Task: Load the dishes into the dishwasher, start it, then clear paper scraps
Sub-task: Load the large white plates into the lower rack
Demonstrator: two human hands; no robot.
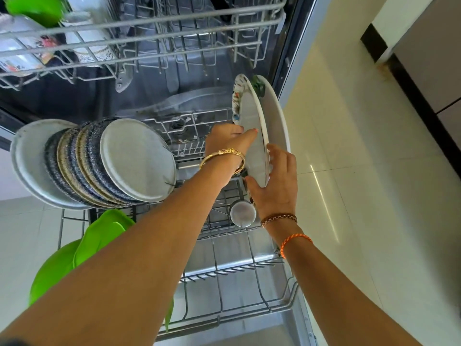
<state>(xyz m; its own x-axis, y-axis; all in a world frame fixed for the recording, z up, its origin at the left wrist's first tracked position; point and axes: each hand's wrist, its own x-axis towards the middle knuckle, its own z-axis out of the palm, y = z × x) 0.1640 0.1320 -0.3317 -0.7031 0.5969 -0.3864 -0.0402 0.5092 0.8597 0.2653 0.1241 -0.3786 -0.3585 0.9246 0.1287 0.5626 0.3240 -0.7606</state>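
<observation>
head view, centre right: we are gripping the white round plate (252, 126) upright with left hand (228, 142) and right hand (275, 182), so it slots into the grey wire lower rack (232, 268).

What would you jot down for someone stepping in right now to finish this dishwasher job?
Left hand and right hand both grip a white plate on edge at the right of the lower rack, beside a larger white plate.
Done: a row of plates stands at the rack's left, green dishes nearer.
Left: seat this plate, close up, start it, clear paper scraps.
</observation>
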